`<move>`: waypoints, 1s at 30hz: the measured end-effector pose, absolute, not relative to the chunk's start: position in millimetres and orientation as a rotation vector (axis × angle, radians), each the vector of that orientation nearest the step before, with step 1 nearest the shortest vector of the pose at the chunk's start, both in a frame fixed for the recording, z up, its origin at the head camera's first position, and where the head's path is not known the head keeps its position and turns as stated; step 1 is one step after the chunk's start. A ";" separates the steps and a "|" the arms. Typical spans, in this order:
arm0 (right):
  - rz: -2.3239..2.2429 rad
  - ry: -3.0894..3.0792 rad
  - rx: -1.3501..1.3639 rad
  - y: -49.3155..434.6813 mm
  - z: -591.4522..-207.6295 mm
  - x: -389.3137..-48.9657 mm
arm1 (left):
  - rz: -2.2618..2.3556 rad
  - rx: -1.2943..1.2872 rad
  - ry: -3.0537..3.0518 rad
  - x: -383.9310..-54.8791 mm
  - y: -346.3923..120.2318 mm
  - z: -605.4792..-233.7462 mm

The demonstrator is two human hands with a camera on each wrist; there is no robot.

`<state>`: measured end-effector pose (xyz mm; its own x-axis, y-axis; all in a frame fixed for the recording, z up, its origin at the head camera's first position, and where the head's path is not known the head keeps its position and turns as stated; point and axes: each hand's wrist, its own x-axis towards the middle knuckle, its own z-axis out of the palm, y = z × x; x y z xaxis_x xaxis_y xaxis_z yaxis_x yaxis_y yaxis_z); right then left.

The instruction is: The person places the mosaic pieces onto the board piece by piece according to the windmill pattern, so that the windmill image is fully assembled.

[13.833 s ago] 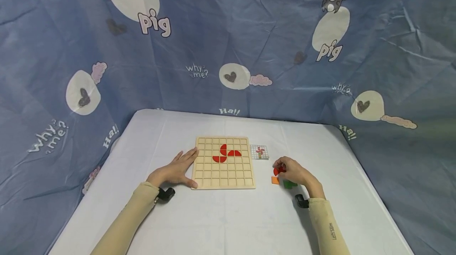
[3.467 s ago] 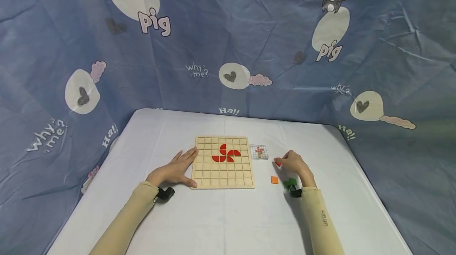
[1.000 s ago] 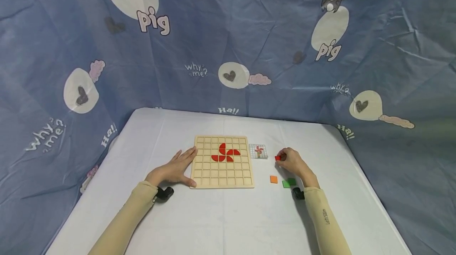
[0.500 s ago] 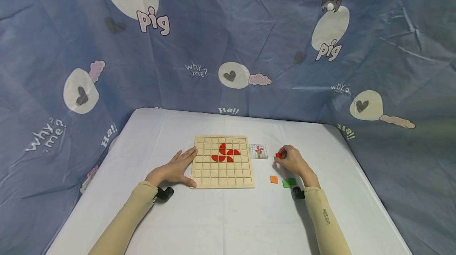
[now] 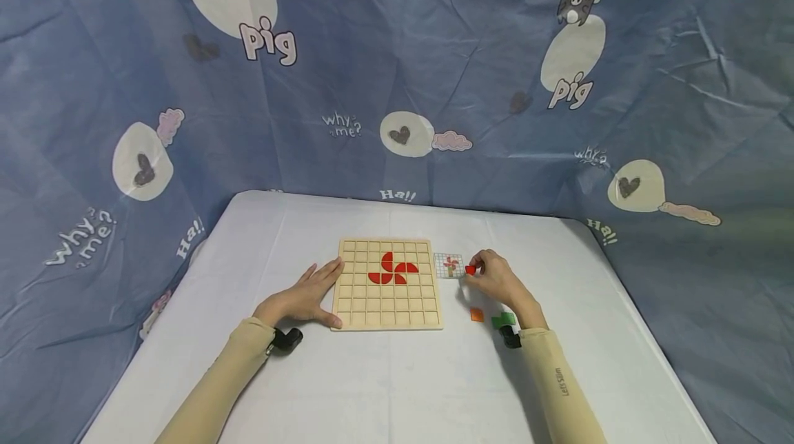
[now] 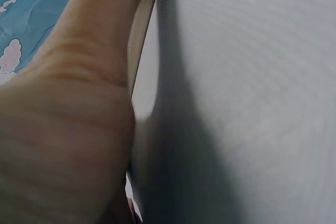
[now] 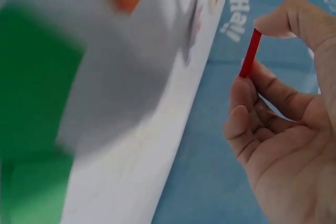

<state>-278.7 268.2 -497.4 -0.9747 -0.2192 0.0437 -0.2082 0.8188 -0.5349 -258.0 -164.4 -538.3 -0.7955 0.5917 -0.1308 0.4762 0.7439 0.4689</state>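
Note:
A wooden grid board lies on the table, with several red quarter-round tiles set in its cells in a pinwheel shape. My left hand rests at the board's left edge, fingers stretched along it and thumb at the near corner. Between thumb and fingertips, my right hand pinches a thin red tile, raised off the table beside the printed pattern card. The right wrist view shows this tile edge-on, so its outline is hidden.
An orange square tile lies on the white table, right of the board. Green tiles lie close by, near my right wrist. A blue printed cloth hangs behind the table.
Since the oldest frame, a red tile has been added at the pinwheel's lower right. In the last half second, my right hand has carried its red tile left toward the card. My left hand stays put.

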 end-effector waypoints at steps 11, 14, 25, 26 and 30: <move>-0.866 2.949 -0.530 218.1 -490.6 -270.0 | 0.626 0.857 2.669 -257.2 -165.3 -538.1; -0.877 2.920 -0.575 205.0 -490.3 -268.1 | 0.611 0.850 2.674 -258.6 -165.2 -538.6; -0.824 2.866 -0.676 170.4 -500.0 -262.0 | 0.590 0.839 2.676 -260.5 -164.4 -541.1; -0.818 2.863 -0.693 168.1 -501.4 -261.9 | 0.590 0.839 2.676 -260.3 -164.3 -541.0; -0.768 2.873 -0.753 159.7 -507.8 -263.0 | 0.591 0.837 2.678 -260.3 -164.0 -540.3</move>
